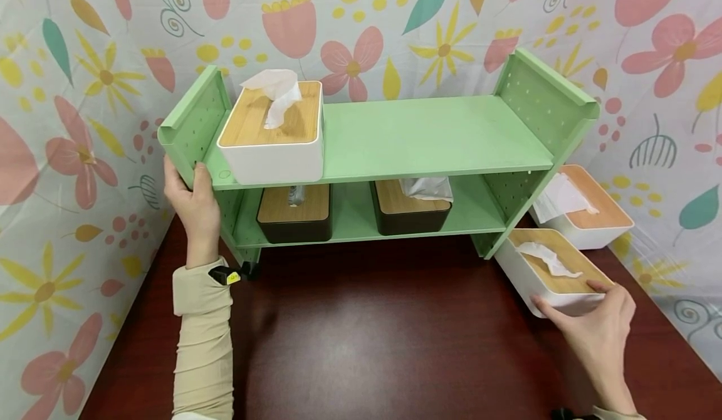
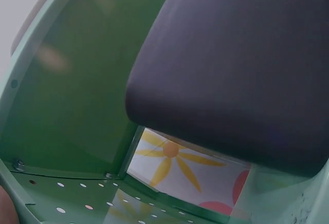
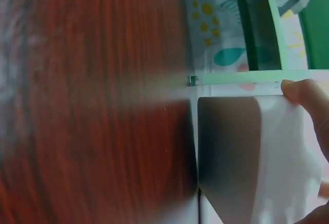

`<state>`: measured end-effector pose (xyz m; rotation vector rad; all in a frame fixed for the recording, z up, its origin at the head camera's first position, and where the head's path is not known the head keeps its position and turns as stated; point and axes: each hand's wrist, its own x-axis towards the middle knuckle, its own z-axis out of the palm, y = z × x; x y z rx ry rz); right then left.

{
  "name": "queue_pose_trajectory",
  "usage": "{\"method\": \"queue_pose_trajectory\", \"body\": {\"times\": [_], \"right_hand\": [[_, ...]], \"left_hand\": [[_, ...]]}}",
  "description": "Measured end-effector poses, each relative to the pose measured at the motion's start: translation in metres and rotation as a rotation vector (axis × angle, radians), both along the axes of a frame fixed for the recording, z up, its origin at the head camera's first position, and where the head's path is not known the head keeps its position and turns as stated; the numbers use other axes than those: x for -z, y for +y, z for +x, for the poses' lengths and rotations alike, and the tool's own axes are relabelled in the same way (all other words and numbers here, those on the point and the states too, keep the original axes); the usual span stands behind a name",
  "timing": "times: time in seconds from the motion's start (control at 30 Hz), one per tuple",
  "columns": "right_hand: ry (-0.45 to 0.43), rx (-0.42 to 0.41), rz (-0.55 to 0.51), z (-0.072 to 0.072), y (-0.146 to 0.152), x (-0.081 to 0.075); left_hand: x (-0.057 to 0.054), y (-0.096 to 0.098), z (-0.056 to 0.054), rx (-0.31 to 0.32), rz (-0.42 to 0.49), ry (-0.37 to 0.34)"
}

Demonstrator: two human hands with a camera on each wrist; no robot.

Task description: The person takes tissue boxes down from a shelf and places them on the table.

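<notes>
At the left end of a green two-tier metal shelf [image 1: 423,135], my left hand [image 1: 197,213] grips the end panel, with thumb and fingers round its front edge. In the left wrist view, the underside of a dark tissue box [image 2: 231,80] looms large near the perforated panel. My right hand [image 1: 600,323] holds the near end of a white tissue box [image 1: 572,260] with a wooden lid and a tissue poking out, thumb on one side, fingers on the other. The right wrist view has this box beside the shelf's end, close over the table.
Another white tissue box [image 1: 600,238] stands behind, right of the shelf. One white box [image 1: 271,160] sits on the top tier at left. Two dark boxes, one at left [image 1: 296,232] and one at centre [image 1: 414,219], occupy the lower tier. Floral curtain [image 1: 361,37] surrounds the dark red table [image 1: 383,332].
</notes>
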<state>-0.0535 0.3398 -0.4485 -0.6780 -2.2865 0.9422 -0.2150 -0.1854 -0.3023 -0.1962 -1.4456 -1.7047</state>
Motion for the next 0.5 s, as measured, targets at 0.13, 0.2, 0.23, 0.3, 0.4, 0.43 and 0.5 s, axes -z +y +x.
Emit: {"method": "queue_pose_trajectory", "body": {"times": [0.13,0.2,0.23,0.3,0.4,0.43,0.5], "right_hand": [[-0.117,-0.016,-0.021,-0.0016,0.0009,-0.0041],[-0.169,-0.024,-0.020,-0.0026,0.0019,-0.0056],[-0.187,-0.028,-0.013,-0.0032,0.0024,-0.0060],[-0.211,-0.032,-0.001,-0.0043,0.0029,-0.0062],[-0.234,-0.022,0.015,-0.0059,0.0032,-0.0058],[-0.237,-0.018,0.021,-0.0067,0.0034,-0.0057],[-0.248,-0.013,0.023,-0.0081,0.0035,-0.0059]], "left_hand": [[0.0012,-0.0021,-0.0023,0.006,-0.006,0.005],[0.0013,-0.0021,-0.0020,0.012,0.001,0.007],[0.0011,-0.0019,-0.0012,0.011,-0.003,0.006],[0.0000,-0.0009,0.0004,0.010,0.000,0.004],[-0.0014,0.0009,0.0029,0.005,0.001,0.000],[-0.0013,0.0012,0.0028,0.002,-0.003,-0.001],[0.0000,0.0004,0.0008,0.003,0.004,0.000]]}}
